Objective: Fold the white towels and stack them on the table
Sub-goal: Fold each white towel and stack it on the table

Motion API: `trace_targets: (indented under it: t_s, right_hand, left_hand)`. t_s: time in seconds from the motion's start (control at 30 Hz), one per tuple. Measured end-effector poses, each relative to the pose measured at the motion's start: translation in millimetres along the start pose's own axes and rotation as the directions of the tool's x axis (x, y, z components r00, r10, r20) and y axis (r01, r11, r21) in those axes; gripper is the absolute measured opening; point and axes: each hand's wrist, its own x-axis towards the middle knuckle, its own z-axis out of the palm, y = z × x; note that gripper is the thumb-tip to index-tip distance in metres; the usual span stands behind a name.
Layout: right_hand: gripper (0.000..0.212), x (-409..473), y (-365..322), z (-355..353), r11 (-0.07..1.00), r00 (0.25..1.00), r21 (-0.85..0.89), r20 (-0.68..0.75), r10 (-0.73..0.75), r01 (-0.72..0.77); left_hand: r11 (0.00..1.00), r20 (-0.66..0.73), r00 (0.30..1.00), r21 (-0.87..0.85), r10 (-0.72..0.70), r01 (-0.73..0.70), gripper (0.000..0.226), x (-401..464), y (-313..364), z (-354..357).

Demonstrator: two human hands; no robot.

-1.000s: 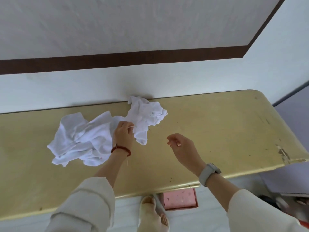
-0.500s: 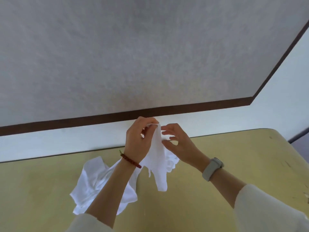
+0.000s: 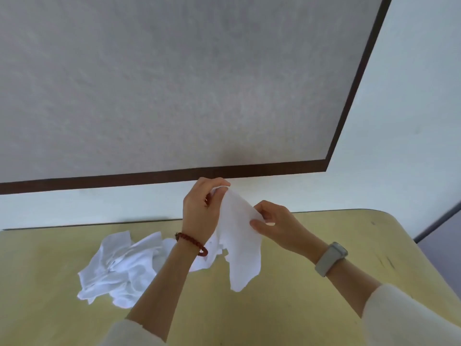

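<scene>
A white towel (image 3: 240,243) hangs in the air above the yellow table (image 3: 311,308). My left hand (image 3: 202,211), with a red bead bracelet at the wrist, pinches the towel's top edge. My right hand (image 3: 277,224), with a grey watch at the wrist, pinches the towel's right edge a little lower. The towel's loose end dangles down to just above the tabletop. A crumpled heap of white towels (image 3: 124,268) lies on the table to the left, partly hidden behind my left forearm.
The table runs along a white wall with a dark brown band (image 3: 149,177) above it. The table's rounded right corner (image 3: 389,216) sits at the far right, with a grey-purple surface beyond it.
My left hand lifted one towel off the heap and my right hand came in and took its edge. In the last half second my right hand slid down the edge. The camera tilted up.
</scene>
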Motion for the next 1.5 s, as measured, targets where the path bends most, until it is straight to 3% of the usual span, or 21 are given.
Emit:
trace_targets:
  t_s: [0.17, 0.33, 0.47, 0.6, 0.77, 0.9, 1.1, 1.27, 1.5]
  right_hand:
    - [0.024, -54.7, 55.0, -77.9, 0.972, 0.994, -0.212, 0.022, 0.109, -0.102]
    - [0.018, -83.2, 96.2, -156.6, 0.883, 0.959, -0.397, -0.228, 0.169, -0.250]
    - [0.020, -81.3, 107.0, -200.0, 0.846, 0.903, -0.461, -0.427, 0.051, -0.266]
    - [0.016, -83.1, 103.7, -227.7, 0.876, 0.859, -0.435, -0.510, -0.048, -0.210]
    - [0.010, -120.6, 125.8, -219.5, 0.866, 0.857, -0.476, -0.500, -0.123, -0.154]
    - [0.007, -169.9, 175.2, -181.3, 0.803, 0.918, -0.581, -0.378, -0.122, -0.133]
    - [0.007, -244.9, 251.0, -111.0, 0.792, 0.968, -0.565, -0.218, 0.127, -0.231]
    - [0.013, -280.5, 271.8, -84.6, 0.761, 0.922, -0.525, -0.165, 0.349, -0.382]
    - [0.020, -244.6, 264.3, -101.3, 0.836, 0.860, -0.255, -0.314, 0.403, -0.486]
  left_hand:
    - [0.989, -0.098, 0.985, 0.028, -0.140, 0.143, 0.015, -28.0, 52.0, 62.0]
    - [0.955, -0.072, 0.952, -0.037, -0.297, 0.295, 0.018, -32.7, 71.9, 117.3]
    - [0.953, -0.051, 0.953, -0.054, -0.299, 0.297, 0.016, -17.9, 83.9, 143.2]
    - [0.963, -0.050, 0.963, -0.074, -0.265, 0.261, 0.010, -16.3, 95.4, 150.6]
    - [0.948, 0.034, 0.950, -0.059, -0.310, 0.312, 0.010, -63.9, 75.9, 151.2]
    - [0.912, 0.145, 0.902, 0.020, -0.407, 0.409, 0.009, -132.6, 36.3, 162.6]
    - [0.853, 0.311, 0.798, 0.270, -0.516, 0.446, 0.008, -232.8, -9.2, 172.9]
    - [0.774, 0.473, 0.614, 0.431, -0.632, 0.465, 0.011, -272.4, -29.8, 167.9]
    - [0.748, 0.353, 0.660, 0.300, -0.663, 0.591, 0.005, -230.1, -32.6, 190.0]
